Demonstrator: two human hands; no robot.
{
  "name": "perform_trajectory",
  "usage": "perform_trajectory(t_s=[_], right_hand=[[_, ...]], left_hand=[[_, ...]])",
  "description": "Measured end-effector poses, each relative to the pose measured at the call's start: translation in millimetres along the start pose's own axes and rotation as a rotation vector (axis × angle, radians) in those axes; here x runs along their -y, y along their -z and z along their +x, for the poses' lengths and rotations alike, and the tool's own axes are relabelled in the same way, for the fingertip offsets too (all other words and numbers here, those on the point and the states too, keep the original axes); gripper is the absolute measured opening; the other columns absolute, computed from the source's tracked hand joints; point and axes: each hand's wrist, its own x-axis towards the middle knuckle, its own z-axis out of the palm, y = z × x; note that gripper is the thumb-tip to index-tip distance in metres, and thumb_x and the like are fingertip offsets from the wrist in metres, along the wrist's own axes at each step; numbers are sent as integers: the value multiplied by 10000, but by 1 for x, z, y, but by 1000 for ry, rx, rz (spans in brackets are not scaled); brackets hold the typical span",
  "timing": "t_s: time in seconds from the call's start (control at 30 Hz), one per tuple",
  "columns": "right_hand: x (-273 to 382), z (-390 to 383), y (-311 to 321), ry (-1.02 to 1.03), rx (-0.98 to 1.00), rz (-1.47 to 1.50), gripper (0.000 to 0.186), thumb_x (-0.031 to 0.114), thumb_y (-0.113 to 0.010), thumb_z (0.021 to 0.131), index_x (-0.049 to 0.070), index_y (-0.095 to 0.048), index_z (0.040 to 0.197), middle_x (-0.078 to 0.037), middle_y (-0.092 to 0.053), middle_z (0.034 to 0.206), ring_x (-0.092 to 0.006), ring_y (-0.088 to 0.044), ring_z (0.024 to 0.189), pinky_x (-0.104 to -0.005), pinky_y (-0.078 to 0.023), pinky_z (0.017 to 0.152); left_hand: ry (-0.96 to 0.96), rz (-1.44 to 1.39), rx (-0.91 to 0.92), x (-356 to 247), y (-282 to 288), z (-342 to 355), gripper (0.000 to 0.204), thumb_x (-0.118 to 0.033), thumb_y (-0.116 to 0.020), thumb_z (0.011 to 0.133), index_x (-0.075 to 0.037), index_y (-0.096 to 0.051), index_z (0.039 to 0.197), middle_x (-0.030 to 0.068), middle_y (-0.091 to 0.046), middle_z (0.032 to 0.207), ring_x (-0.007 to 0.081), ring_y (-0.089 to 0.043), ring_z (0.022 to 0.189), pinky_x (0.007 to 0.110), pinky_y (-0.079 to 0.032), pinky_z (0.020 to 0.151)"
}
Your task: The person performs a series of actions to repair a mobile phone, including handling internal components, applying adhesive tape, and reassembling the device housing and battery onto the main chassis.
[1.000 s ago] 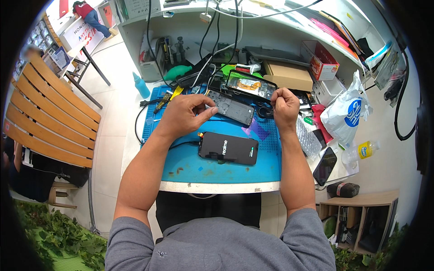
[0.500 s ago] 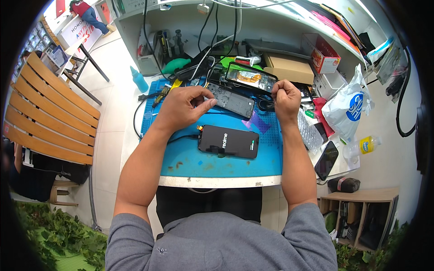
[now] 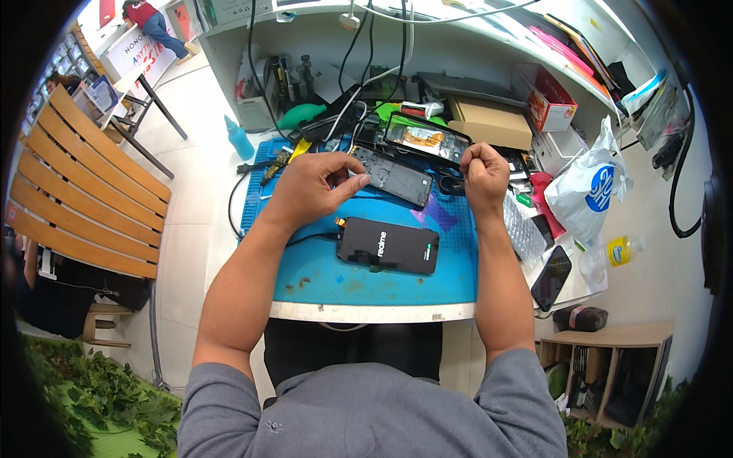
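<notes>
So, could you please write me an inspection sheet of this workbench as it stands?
Surface: blue mat on a white bench, stained near the front edge.
Job's things: opened phone frame; black phone lying flat; phone with exposed insides.
Clutter: cardboard box, plastic bag, blue bottle.
Grippers: left hand pinches at the frame's edge; right hand is a closed fist, contents hidden.
Cables: black cable off the mat's left edge.
Surroundings: wooden bench, shelf.
</notes>
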Motion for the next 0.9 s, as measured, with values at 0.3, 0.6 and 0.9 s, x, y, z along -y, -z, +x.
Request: perform_trajectory(t_s=[0.3,0.6,0.9], right_hand=[[-2,-2,2,-24,1,-21,239,-105,-461,892,-3,-656,799,-26,-653,749,-94,-573,701,-277,-457,664],[-3,-5,3,-11,6,-39,246,-93,-456,899,-1,-661,799,-20,-646,743,-89,-563,686,-269,-446,648],[-5,-1,2,6,23,11,250,-102,-457,891,-5,-668,798,-20,-650,750,-84,-562,705,-263,-450,666]], left_hand=[[-15,-14,-24,3,-2,-1,188,-262,-885,1001,-81,-845,1035,47,-749,773,149,-671,674,306,-519,637],[-57,45,-33,0,-2,-5,186,-216,-890,1007,-43,-845,1056,32,-765,799,106,-650,681,277,-507,633],[2,14,-27,5,-2,-1,199,-279,-882,1002,-90,-858,1057,32,-737,770,137,-651,675,307,-504,635]])
